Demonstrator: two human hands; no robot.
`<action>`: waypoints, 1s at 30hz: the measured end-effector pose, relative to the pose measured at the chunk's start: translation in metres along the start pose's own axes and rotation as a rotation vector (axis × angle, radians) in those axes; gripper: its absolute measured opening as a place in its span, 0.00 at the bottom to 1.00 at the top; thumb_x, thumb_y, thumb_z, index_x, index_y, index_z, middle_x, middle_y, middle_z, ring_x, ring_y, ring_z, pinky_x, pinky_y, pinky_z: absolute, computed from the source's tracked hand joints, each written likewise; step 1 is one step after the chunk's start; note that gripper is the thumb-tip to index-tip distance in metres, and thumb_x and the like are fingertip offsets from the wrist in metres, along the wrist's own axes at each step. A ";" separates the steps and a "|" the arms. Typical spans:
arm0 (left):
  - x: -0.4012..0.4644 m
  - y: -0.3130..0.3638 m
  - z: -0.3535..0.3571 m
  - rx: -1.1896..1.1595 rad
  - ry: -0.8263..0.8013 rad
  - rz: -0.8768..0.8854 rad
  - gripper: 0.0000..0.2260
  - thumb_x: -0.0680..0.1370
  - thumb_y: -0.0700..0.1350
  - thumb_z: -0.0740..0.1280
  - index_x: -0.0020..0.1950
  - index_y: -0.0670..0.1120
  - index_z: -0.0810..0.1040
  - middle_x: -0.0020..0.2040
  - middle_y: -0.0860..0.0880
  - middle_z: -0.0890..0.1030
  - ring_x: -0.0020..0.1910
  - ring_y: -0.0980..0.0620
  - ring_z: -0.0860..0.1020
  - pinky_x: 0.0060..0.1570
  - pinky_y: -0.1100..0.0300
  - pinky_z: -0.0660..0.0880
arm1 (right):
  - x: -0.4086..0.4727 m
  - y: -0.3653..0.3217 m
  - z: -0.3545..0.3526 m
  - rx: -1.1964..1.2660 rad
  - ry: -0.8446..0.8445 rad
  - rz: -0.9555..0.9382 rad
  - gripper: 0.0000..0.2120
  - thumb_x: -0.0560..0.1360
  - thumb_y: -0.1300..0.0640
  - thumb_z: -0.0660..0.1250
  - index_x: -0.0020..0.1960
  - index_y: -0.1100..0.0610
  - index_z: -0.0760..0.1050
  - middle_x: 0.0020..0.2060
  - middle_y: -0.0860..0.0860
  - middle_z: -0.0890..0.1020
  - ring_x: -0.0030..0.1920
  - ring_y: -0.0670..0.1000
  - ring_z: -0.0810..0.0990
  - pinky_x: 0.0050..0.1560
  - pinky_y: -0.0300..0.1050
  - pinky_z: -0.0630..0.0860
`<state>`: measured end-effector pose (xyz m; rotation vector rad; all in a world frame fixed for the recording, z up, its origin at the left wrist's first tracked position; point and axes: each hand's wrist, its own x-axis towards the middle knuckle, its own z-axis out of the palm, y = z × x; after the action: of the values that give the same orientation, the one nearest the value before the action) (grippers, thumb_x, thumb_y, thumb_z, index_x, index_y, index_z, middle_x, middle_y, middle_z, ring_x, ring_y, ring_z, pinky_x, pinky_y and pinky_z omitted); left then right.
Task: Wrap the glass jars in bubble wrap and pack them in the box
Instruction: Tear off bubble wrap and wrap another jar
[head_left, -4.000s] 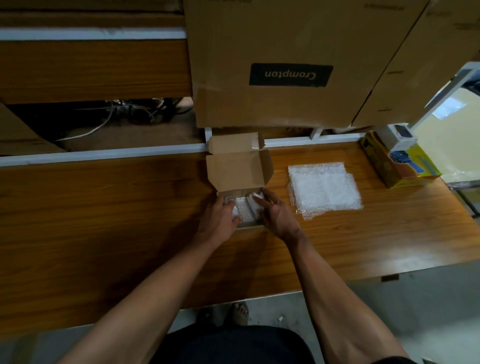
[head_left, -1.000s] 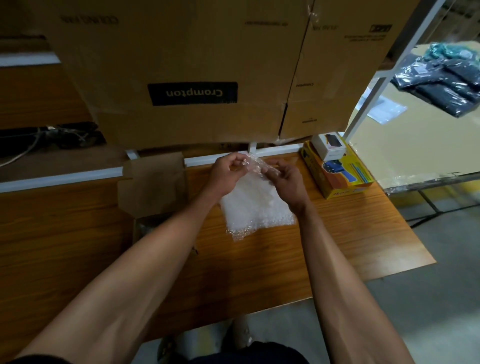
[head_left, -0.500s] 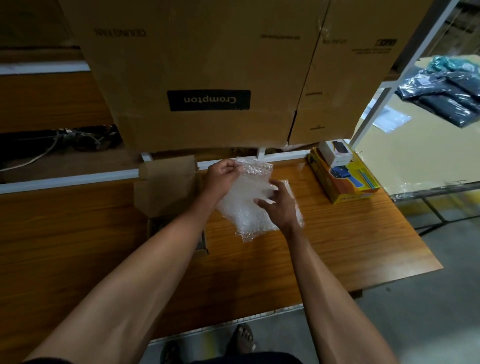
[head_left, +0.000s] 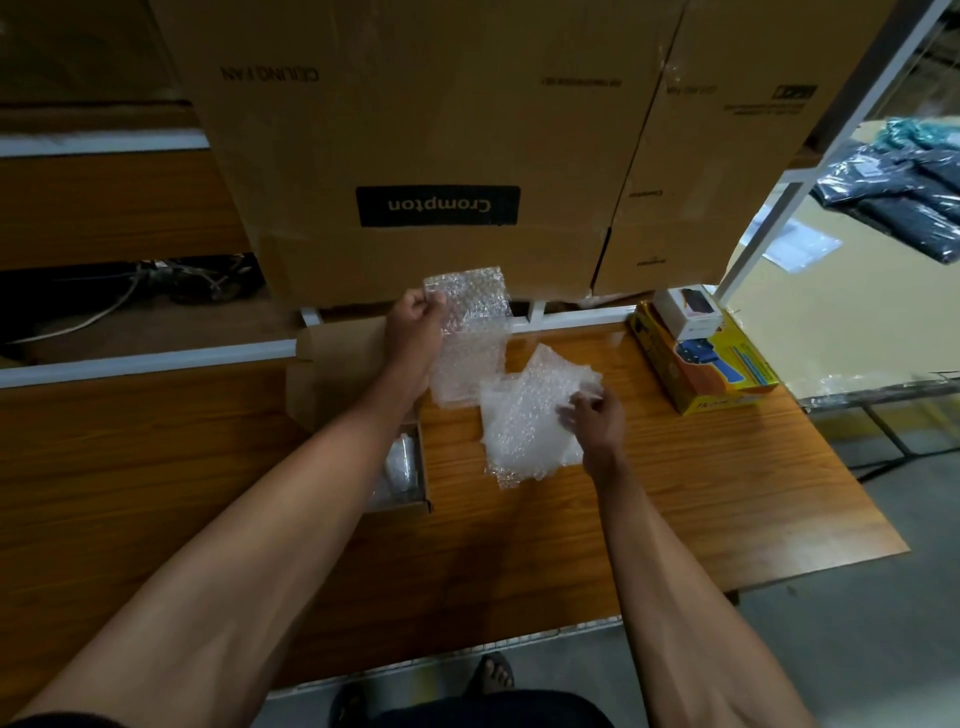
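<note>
Head view, translucent bubble wrap sheet (head_left: 470, 332) pinched up by left hand (head_left: 415, 325)

Bubble wrap sheet (head_left: 470, 332), centre frame: clear plastic, bubbled, faint sheen. Stack (head_left: 524, 421) just right of it: same plastic, whiter where layered. Table (head_left: 675, 493): wood-grain top, smooth, semi-gloss. Small box (head_left: 337, 374), left of centre: brown cardboard, matt. Big cartons (head_left: 441, 130), top: matt cardboard. Yellow box (head_left: 701, 374), right: printed, glossy. Rail (head_left: 156, 358), left: white painted metal.
</note>
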<state>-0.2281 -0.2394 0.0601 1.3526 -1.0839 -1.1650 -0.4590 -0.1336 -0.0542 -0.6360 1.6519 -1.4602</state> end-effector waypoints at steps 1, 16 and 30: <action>0.000 0.000 -0.001 0.009 -0.004 0.004 0.10 0.85 0.49 0.67 0.62 0.44 0.79 0.51 0.52 0.84 0.47 0.55 0.81 0.47 0.57 0.78 | 0.004 0.005 -0.001 0.017 0.013 0.038 0.14 0.85 0.62 0.64 0.70 0.61 0.72 0.57 0.59 0.82 0.54 0.59 0.86 0.57 0.56 0.84; -0.008 -0.017 0.007 0.100 -0.151 -0.173 0.11 0.84 0.50 0.68 0.65 0.48 0.79 0.55 0.48 0.84 0.56 0.47 0.83 0.57 0.49 0.80 | -0.023 -0.022 0.030 -0.273 0.048 -0.092 0.28 0.84 0.38 0.62 0.76 0.55 0.72 0.73 0.56 0.75 0.74 0.57 0.72 0.73 0.59 0.72; -0.009 -0.015 -0.007 0.011 -0.030 -0.115 0.14 0.83 0.50 0.69 0.65 0.44 0.77 0.53 0.47 0.85 0.51 0.48 0.84 0.49 0.54 0.81 | -0.056 -0.084 0.074 -0.178 -0.587 -0.204 0.15 0.85 0.56 0.67 0.41 0.45 0.80 0.33 0.47 0.72 0.39 0.52 0.72 0.53 0.60 0.80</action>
<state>-0.2223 -0.2282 0.0459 1.4254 -1.0472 -1.2683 -0.3797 -0.1463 0.0415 -1.2310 1.2803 -1.1153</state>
